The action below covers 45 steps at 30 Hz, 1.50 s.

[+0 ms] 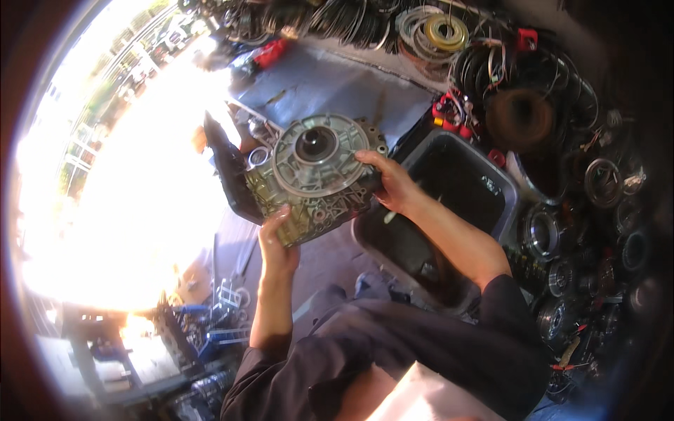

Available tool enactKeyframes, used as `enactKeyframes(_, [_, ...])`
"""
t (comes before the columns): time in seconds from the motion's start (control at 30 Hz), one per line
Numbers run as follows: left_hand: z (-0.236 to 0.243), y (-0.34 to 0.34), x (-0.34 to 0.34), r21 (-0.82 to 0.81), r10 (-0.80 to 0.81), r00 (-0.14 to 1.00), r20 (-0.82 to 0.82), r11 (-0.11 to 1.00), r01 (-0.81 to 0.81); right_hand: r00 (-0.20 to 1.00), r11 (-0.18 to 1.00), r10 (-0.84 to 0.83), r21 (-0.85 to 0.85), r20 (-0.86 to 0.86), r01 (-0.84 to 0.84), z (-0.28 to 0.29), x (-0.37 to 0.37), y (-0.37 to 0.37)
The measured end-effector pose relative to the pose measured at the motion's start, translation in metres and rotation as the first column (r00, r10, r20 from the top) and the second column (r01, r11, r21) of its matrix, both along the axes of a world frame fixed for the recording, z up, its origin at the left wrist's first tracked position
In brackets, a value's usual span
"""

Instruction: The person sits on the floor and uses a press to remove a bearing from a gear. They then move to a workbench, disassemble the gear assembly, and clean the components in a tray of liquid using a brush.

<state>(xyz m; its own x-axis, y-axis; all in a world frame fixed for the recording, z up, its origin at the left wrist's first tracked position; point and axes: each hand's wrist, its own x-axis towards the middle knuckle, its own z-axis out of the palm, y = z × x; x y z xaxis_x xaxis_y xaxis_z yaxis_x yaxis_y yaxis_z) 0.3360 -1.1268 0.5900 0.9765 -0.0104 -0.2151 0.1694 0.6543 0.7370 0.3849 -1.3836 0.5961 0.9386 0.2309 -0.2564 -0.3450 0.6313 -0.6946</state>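
Observation:
Both hands hold a cast-metal transmission part up in front of me. Its round, pale disc has a dark hub at the centre, and below it lies a block with many cast channels. My left hand grips the near left corner, thumb on top. On the right edge, my right hand is closed with its thumb over the disc's rim. The fingers of both hands are mostly hidden underneath. A black, angular piece shows along the part's left side; whether it is joined to the part I cannot tell.
A large black tub stands to the right, under my right forearm. Beyond the part lies a blue-grey surface. Metal rings and gears crowd the far right; coiled rings hang at the back. Glare washes out the left.

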Motion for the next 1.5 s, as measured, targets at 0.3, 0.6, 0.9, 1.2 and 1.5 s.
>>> enactKeyframes(0.3, [-0.133,-0.034,0.288,0.063,-0.383,0.923,0.026,0.922,0.381,0.954,0.953,-0.297,-0.076,-0.041,0.294,-0.086,0.187,-0.042])
enactKeyframes(0.6, [-0.297,-0.129,0.532,0.552,-0.538,0.244,0.807,0.834,0.01,0.735,0.766,-0.631,-0.05,-0.247,0.641,-0.21,0.323,-0.113])
enactKeyframes(0.9, [-0.294,-0.198,0.589,0.167,-0.801,0.597,-0.044,0.584,0.795,0.512,0.571,-0.809,-0.18,-0.288,0.801,-0.281,0.361,-0.155])
enactKeyframes(1.2, [-0.304,-0.201,0.595,0.196,-0.79,0.612,0.051,0.608,0.769,0.541,0.566,-0.805,-0.589,-0.244,0.577,-0.206,0.35,-0.134])
enactKeyframes(1.5, [-0.268,-0.108,0.517,0.169,-0.556,0.818,-0.15,0.8,0.575,0.93,0.202,-0.338,-0.954,0.145,0.222,-0.052,0.222,-0.074])
